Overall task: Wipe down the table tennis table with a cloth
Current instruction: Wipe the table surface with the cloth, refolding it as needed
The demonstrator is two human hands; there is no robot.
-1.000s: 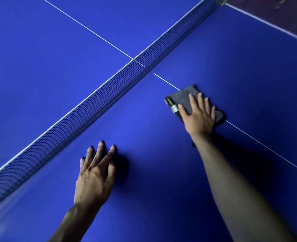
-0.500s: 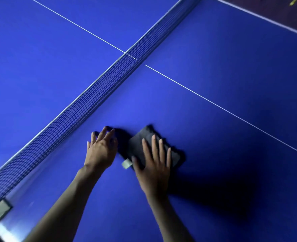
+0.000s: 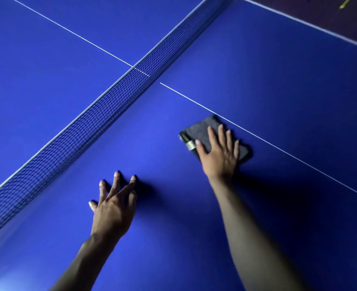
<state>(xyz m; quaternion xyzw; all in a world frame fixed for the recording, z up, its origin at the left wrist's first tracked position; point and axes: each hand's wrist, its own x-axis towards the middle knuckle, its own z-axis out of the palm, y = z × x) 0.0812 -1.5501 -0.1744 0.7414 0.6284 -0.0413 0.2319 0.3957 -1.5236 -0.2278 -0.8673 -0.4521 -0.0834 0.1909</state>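
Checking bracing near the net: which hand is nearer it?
Left. The left hand rests on the table close beside the net; the right hand presses the cloth farther away.

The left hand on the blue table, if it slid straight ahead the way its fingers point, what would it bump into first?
Probably the black mesh net. The left hand lies flat on the blue table tennis table, fingers aimed up and slightly right, with only bare surface between. The folded grey cloth under the right hand sits off to the side.

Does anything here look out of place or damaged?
Nothing stands out. The right hand presses a folded dark cloth flat on the blue table, the left hand rests on the table, and the net looks straight and whole.
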